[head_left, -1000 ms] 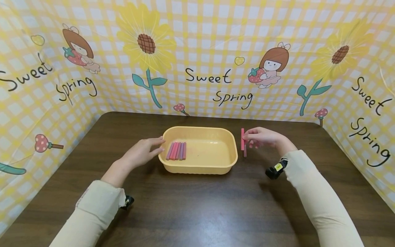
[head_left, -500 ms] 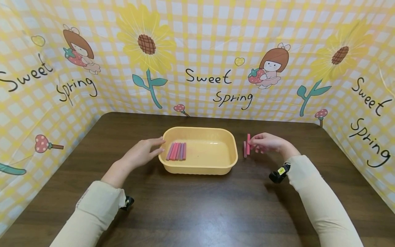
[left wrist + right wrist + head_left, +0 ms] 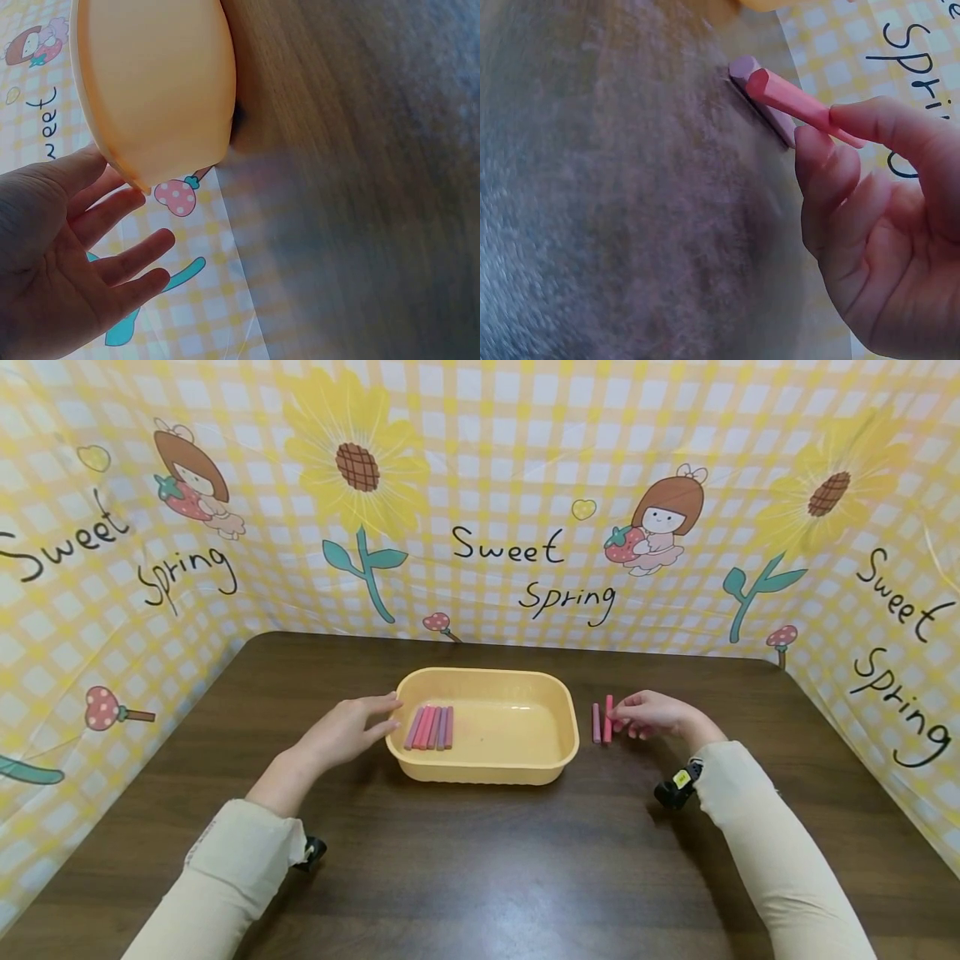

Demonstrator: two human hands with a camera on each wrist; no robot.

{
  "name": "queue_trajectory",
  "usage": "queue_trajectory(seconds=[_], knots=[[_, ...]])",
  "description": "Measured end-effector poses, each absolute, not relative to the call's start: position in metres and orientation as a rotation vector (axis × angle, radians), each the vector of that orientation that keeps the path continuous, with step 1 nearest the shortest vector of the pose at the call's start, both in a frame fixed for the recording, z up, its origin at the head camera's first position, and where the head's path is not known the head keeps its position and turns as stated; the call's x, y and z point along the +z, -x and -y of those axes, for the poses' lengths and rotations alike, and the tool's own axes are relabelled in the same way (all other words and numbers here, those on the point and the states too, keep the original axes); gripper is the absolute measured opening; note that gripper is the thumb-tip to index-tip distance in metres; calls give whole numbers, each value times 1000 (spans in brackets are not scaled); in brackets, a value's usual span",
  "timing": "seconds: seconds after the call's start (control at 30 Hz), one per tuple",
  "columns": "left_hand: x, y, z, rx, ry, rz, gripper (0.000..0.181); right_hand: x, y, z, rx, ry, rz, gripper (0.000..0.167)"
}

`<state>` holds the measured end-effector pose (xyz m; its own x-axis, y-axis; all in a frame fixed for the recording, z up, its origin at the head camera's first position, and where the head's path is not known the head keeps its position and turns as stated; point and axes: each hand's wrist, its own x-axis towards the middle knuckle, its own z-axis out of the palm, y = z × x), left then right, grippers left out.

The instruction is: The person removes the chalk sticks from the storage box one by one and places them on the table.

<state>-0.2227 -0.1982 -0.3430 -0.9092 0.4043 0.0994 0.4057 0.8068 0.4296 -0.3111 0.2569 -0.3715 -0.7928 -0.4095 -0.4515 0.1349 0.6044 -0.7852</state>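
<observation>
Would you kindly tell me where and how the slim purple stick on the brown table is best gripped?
I'd probably pinch the slim purple stick across its middle from above: it lies flat, lengthwise front to back, between the yellow rounded tray and the slim pink stick in the right hand.

Left hand (image 3: 341,731) touches the yellow basin's (image 3: 487,772) left end, fingers extended and spread. Right hand (image 3: 651,713) is right of the basin, fingertips pinched.

Tray (image 3: 483,772) smooth plastic; table (image 3: 480,877) wood-grained (glossy in patches); sticks (image 3: 427,728) matt, perhaps chalky.
</observation>
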Motion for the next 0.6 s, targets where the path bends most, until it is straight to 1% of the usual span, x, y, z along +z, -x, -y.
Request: queue_trajectory(seconds=[0.6], knots=[[-344, 223, 199, -699, 657, 2993, 42, -380, 316, -250, -1083, 126, -2267, 22]])
